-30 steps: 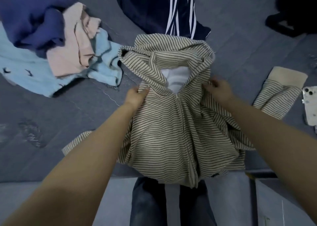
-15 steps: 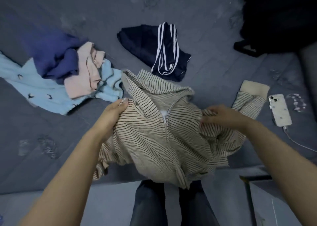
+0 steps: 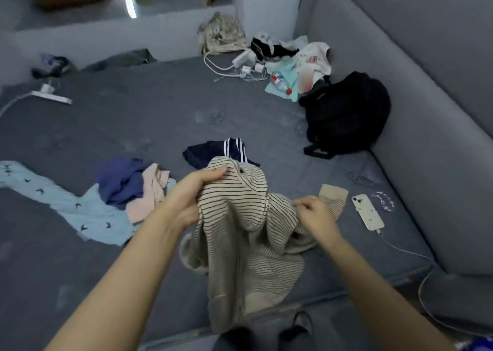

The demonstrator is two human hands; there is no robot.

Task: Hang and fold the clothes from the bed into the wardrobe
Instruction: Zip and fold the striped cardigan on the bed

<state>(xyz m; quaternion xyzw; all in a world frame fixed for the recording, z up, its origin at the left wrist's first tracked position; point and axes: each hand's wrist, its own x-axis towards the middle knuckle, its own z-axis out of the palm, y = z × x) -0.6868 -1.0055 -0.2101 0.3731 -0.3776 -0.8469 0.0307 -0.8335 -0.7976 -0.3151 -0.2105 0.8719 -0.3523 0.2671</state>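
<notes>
At the bed's near edge, the striped hoodie (image 3: 248, 233) is hanging lifted, its hem draping over that edge. The left hand (image 3: 190, 196) is gripping the hood bunched in curled fingers; the right hand (image 3: 314, 213) is pinching the fabric beside the zip. This looks like the pick-up step; next it probably needs carrying to the wardrobe. Farther in, the pile of clothes (image 3: 125, 188) and navy shorts (image 3: 213, 150) are waiting.

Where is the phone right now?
In the head view, the phone lies on the bed at the right, just beyond the striped hoodie cuff, with a cable running from its near end.
</notes>
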